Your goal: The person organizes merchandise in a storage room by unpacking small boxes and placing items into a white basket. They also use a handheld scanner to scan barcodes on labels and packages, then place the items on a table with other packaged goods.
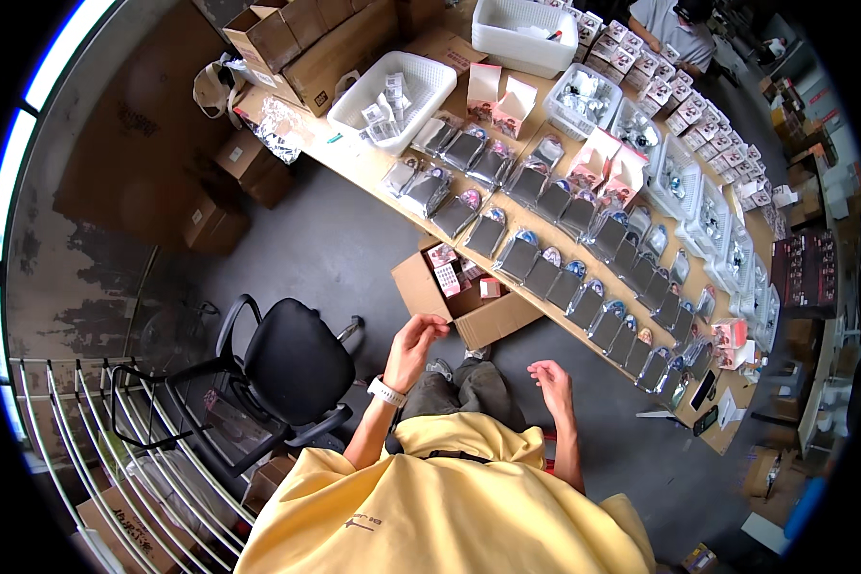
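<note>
Seemingly between grips, the left hand curls its fingers by the carton, pinch unclear, while the right hand spreads empty fingers; grasping calls for reaching farther.

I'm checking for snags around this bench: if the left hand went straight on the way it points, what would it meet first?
The left hand would probably meet the open cardboard box first, near its corner; depth is unclear, so it might pass above.

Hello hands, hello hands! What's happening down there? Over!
Left hand half-curled near open carton. Right hand open, looks empty. Small boxes inside carton. Black chair off left, not between hands and carton.
</note>
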The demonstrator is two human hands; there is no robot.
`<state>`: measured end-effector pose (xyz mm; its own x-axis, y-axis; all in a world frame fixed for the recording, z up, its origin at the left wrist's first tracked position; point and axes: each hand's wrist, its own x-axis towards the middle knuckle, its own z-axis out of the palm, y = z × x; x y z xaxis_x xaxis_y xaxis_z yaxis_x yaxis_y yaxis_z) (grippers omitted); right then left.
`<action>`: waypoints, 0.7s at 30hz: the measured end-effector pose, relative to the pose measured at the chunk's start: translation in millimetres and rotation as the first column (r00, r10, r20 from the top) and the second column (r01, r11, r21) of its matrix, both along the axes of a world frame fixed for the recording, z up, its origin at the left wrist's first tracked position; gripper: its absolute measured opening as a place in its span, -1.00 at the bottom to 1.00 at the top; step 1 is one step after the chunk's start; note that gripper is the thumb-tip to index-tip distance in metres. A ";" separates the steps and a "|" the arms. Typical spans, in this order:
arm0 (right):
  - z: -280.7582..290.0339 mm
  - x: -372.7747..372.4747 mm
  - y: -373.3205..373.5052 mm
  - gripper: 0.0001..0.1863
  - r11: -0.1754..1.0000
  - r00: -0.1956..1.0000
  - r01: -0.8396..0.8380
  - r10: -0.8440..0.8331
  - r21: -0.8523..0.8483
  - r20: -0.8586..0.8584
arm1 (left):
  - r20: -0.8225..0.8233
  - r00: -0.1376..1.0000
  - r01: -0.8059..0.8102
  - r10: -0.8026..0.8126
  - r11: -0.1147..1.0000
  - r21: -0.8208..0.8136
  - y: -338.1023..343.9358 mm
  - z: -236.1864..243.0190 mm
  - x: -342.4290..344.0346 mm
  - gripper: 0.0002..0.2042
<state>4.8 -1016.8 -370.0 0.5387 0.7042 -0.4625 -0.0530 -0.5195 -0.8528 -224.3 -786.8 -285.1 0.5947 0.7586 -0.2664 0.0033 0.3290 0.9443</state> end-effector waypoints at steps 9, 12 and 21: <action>-3.1 36.9 29.9 -0.80 0.998 1.000 0.009 -0.009 0.057 -0.009 | -0.107 0.994 0.046 -0.032 0.990 0.134 53.1 2.2 38.3 -0.83; -3.5 42.1 25.4 -0.78 0.994 0.995 0.093 -0.091 0.061 -0.026 | -0.119 0.993 0.026 -0.007 0.987 0.157 90.5 0.6 39.2 -0.84; -15.0 16.8 44.1 -0.79 0.957 0.953 0.288 -0.290 -0.038 -0.087 | -0.246 0.962 0.016 0.122 0.869 0.494 268.0 -2.5 50.0 -0.80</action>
